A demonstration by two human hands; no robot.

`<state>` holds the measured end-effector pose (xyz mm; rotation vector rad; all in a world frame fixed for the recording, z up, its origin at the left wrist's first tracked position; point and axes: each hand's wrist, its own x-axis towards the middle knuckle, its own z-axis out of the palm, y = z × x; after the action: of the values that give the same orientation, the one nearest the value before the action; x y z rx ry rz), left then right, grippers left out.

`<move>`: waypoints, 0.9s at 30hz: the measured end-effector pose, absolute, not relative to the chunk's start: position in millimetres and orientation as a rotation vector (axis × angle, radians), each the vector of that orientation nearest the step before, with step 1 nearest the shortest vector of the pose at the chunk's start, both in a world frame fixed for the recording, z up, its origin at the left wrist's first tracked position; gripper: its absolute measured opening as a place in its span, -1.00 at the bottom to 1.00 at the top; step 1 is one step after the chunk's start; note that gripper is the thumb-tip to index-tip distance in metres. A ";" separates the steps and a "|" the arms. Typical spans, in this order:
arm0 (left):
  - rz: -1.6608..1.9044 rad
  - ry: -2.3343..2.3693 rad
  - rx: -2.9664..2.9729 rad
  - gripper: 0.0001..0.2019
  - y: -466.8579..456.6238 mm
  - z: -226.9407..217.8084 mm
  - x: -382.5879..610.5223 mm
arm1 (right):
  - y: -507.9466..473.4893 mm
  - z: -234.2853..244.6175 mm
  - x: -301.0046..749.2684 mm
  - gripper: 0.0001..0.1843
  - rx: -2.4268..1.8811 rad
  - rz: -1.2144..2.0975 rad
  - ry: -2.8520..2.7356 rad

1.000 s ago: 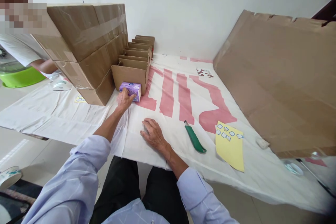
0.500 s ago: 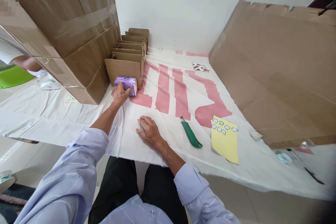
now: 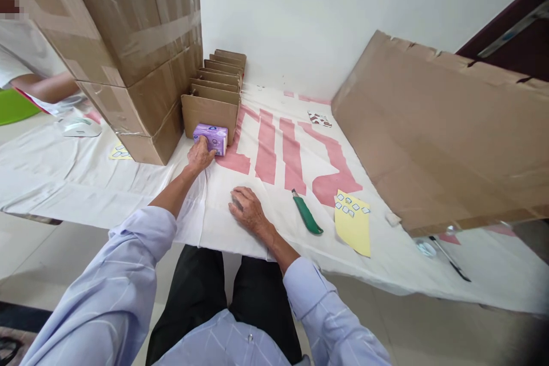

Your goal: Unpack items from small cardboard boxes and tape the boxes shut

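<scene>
My left hand (image 3: pixel 199 156) reaches forward and its fingers close on the near side of a small purple packet (image 3: pixel 211 138). The packet lies on the white cloth (image 3: pixel 274 206) against the front of a row of open cardboard dividers (image 3: pixel 214 94). My right hand (image 3: pixel 246 210) rests palm down on the cloth near the table's front edge, fingers spread, holding nothing. A green utility knife (image 3: pixel 307 219) lies just to the right of that hand.
Taped cardboard boxes (image 3: pixel 128 57) are stacked at the left. A large flat cardboard sheet (image 3: pixel 441 131) leans at the right. A yellow sticker sheet (image 3: pixel 353 222) lies beside the knife. Another person's arm (image 3: pixel 40 87) shows behind the boxes.
Both hands stay where they were, the left on the packet, the right flat on the cloth. Only the camera view has shifted.
</scene>
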<state>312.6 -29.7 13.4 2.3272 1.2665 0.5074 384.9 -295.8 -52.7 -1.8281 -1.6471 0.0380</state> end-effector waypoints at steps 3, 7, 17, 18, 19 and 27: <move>0.507 1.212 2.337 -0.56 -23.5 5.7 305.9 | -310.9 -47.3 384.7 -0.62 -1.847 0.004 -1.627; 0.481 1.163 2.368 -0.57 -15.8 -2.7 298.4 | -358.4 -40.0 397.7 -0.65 -1.946 -0.185 -1.499; 0.492 1.157 2.413 -0.67 -33.1 -7.2 294.9 | -454.0 -49.2 463.5 -0.66 -2.299 -0.503 -1.154; 0.500 1.159 2.419 -0.65 -35.2 -7.8 295.3 | -456.1 -52.2 465.6 -0.65 -2.287 -0.515 -1.154; 0.507 1.158 2.426 -0.63 -36.8 -8.3 295.7 | -457.3 -54.9 466.9 -0.65 -2.270 -0.523 -1.157; 0.473 1.193 2.508 -0.46 -45.0 -5.7 294.5 | -454.9 -65.8 464.2 -0.63 -2.169 -0.514 -1.151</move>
<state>294.5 -45.0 -5.7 2.5078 1.1934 0.4731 464.2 -454.9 -65.8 -2.1689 -1.1513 -0.5143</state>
